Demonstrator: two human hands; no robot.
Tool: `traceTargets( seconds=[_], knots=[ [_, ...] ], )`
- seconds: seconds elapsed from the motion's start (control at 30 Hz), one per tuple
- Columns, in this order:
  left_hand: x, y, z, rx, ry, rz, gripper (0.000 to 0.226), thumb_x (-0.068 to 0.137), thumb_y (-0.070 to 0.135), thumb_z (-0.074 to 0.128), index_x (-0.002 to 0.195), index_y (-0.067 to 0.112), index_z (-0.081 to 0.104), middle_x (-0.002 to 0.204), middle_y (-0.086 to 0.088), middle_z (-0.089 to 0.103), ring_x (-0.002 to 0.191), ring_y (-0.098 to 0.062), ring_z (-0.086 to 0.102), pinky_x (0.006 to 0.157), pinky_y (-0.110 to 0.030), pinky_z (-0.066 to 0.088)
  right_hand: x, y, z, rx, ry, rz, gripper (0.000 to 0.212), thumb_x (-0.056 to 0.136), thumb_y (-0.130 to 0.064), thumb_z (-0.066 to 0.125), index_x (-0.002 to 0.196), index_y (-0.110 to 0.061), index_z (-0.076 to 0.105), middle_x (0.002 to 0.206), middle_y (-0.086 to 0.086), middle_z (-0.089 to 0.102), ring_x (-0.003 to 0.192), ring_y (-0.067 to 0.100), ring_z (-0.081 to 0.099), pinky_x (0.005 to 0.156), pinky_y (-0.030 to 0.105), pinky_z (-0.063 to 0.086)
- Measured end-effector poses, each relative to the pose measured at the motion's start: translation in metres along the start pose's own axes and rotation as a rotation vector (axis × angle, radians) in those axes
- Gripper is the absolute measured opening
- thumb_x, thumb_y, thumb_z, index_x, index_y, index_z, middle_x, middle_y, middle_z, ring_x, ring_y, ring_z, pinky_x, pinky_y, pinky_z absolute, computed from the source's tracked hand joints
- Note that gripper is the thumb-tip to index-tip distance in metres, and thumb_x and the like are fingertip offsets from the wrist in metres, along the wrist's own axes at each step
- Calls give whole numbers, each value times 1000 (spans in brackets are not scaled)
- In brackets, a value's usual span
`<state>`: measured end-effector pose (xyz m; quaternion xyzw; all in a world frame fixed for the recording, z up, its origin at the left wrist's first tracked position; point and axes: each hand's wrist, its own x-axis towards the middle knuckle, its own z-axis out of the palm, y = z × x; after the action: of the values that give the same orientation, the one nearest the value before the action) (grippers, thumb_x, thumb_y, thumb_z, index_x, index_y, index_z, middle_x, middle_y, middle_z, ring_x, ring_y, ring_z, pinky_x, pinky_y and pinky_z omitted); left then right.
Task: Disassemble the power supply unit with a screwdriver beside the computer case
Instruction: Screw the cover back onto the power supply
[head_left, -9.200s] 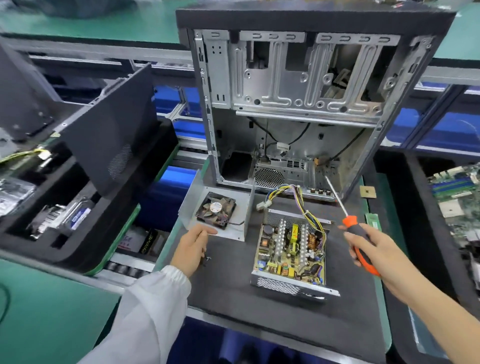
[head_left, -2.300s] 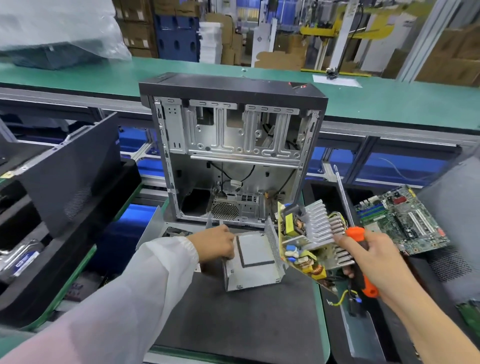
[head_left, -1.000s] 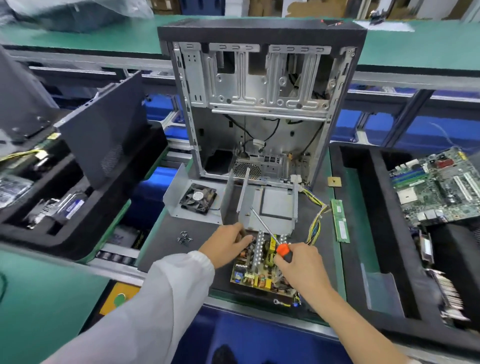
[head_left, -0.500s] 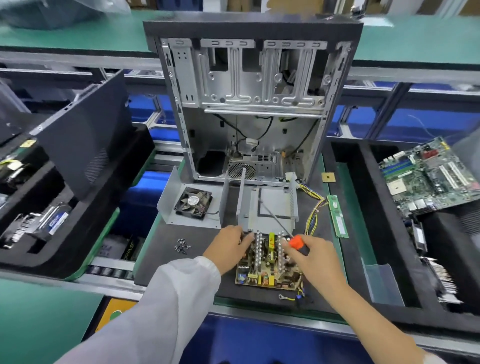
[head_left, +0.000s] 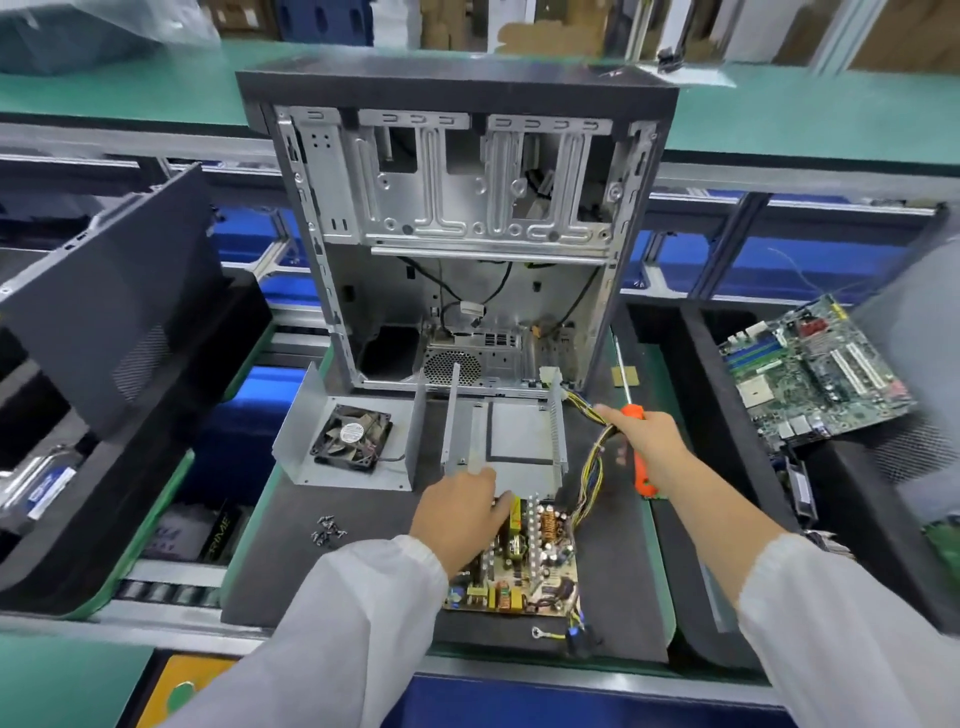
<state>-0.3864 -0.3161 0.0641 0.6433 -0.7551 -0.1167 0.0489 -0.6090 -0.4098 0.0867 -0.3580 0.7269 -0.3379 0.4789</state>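
Observation:
The power supply's circuit board lies bare on the black mat, in front of its empty metal housing. The lid with the fan lies to the left of the housing. My left hand rests on the board's far left edge, fingers curled over it. My right hand grips the orange-handled screwdriver, shaft pointing up and away, and touches the yellow and black cable bundle that runs from the board. The open computer case stands upright behind.
Several loose screws lie on the mat at the left. A motherboard sits in the black tray at the right. A black side panel leans in the tray at the left. A green memory stick lies partly hidden under my right hand.
My right hand has lifted off the board and moved right and away to the cable bundle, screwdriver still in it. My left hand has stayed at the board's left edge.

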Motion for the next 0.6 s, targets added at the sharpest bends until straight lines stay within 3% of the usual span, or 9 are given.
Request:
traceTargets(
  seconds=[0.1, 0.2, 0.33, 0.43, 0.53, 0.6],
  knots=[
    [1, -1, 2, 55, -15, 35, 26, 104, 35, 33, 89, 17, 44, 78, -4, 60, 70, -26, 59, 58, -32, 41, 3, -4, -6, 28, -90, 20, 24, 82, -15, 74, 94, 5, 68, 87, 23, 69, 49, 19, 45, 58, 31, 43],
    [0, -1, 4, 73, -22, 49, 28, 104, 33, 31, 91, 16, 48, 76, -2, 60, 70, -27, 61, 58, -32, 41, -4, -2, -15, 103, -124, -26, 12, 84, -5, 67, 92, 4, 68, 66, 10, 69, 51, 16, 51, 46, 21, 44],
    [2, 0, 5, 74, -32, 42, 26, 104, 33, 29, 91, 17, 45, 80, -3, 64, 72, -28, 63, 59, -33, 41, -19, 10, -27, 211, -137, -89, 10, 86, -1, 63, 95, -3, 68, 72, 10, 70, 43, 9, 50, 40, 19, 40],
    [2, 2, 6, 90, -41, 43, 23, 105, 31, 29, 90, 19, 40, 78, -2, 60, 73, -29, 62, 58, -32, 37, -28, 26, -34, 318, -9, -97, 9, 81, 1, 66, 90, -3, 67, 72, 14, 68, 43, 14, 42, 40, 22, 36],
    [2, 2, 8, 79, -35, 25, 23, 105, 29, 31, 88, 17, 42, 75, -1, 57, 72, -28, 61, 58, -33, 37, -30, 40, -33, 411, 224, -46, 8, 75, 0, 66, 82, -5, 65, 62, 12, 57, 33, 14, 34, 36, 14, 26],
    [1, 2, 9, 24, -23, -21, 25, 104, 28, 33, 87, 14, 47, 76, -3, 59, 72, -28, 61, 59, -34, 41, -25, 41, -27, 450, 303, -17, 8, 78, -1, 62, 76, -9, 62, 61, 9, 57, 36, 16, 37, 39, 14, 27]
  ],
)
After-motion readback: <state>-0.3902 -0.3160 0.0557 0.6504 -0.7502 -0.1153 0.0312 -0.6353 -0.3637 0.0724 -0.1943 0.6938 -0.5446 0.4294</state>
